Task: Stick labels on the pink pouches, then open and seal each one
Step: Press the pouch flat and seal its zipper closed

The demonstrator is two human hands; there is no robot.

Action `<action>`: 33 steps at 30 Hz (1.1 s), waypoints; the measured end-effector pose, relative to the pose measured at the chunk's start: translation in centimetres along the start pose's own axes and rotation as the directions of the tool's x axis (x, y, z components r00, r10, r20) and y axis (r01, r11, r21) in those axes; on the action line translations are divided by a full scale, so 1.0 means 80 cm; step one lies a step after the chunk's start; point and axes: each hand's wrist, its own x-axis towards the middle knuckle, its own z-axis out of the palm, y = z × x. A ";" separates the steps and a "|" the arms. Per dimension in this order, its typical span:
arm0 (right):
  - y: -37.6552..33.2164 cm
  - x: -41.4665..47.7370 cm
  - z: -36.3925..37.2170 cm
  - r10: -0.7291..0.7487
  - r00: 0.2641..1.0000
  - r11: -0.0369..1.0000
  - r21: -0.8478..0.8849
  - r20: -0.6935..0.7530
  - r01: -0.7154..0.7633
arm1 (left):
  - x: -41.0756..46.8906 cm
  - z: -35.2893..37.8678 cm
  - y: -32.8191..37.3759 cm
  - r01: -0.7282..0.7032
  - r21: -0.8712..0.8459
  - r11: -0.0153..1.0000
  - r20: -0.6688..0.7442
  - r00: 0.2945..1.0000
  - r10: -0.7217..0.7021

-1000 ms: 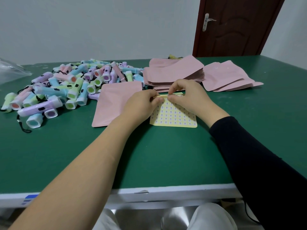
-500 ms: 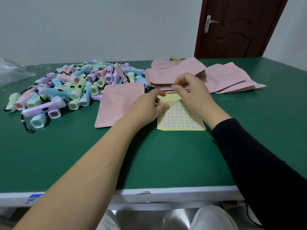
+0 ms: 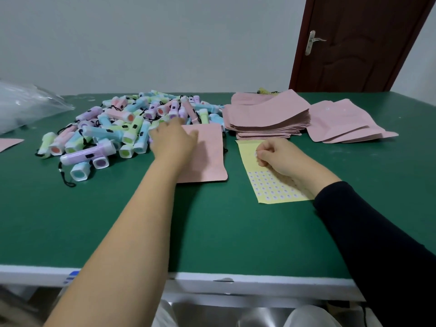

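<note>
- Since half a second ago the left hand (image 3: 173,138) has left the yellow label sheet (image 3: 271,187); it lies spread on the pink pouch (image 3: 207,161).
- Plain, matte and flat on the desk (image 3: 212,220), the pink pouch sits at 9 o'clock of the label sheet.
- The right hand (image 3: 278,156) pinches a small white label (image 3: 256,154).
- A stack of pouches (image 3: 266,119) lies at 12 o'clock of the sheet, pastel torches (image 3: 113,133) at 9 o'clock of the pouch.
</note>
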 end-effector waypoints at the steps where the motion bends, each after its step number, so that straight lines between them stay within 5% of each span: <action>1: -0.001 0.000 -0.002 0.003 1.000 0.999 0.049 -0.004 -0.003 | 0.005 -0.005 -0.013 0.086 -0.003 0.996 0.011 0.996 -0.086; 6: -0.021 0.012 -0.011 -0.012 0.995 0.949 0.311 -0.102 0.044 | 0.009 -0.008 -0.043 0.223 -0.101 0.969 0.100 0.972 -0.214; 10: -0.045 0.031 0.014 0.006 1.000 0.935 0.355 0.026 -0.015 | 0.010 -0.019 -0.039 0.216 -0.430 0.877 0.149 0.975 -0.168; 14: -0.062 0.038 0.041 -0.053 0.998 0.923 0.384 0.038 0.034 | 0.008 -0.039 -0.030 0.231 -0.731 0.641 0.251 0.966 -0.062; 20: -0.072 0.029 0.027 -0.211 0.977 0.905 0.373 -0.020 0.203 | -0.003 -0.058 -0.018 0.244 -0.855 0.458 0.371 0.904 0.212; 26: -0.075 0.015 0.024 -0.304 0.952 0.933 0.197 -0.026 0.303 | -0.008 -0.059 -0.015 0.352 -0.877 0.326 0.440 0.861 0.255; 33: -0.074 0.011 0.024 -0.498 0.852 0.861 -0.208 -0.159 0.464 | -0.012 -0.059 -0.016 0.360 -0.891 0.275 0.434 0.854 0.288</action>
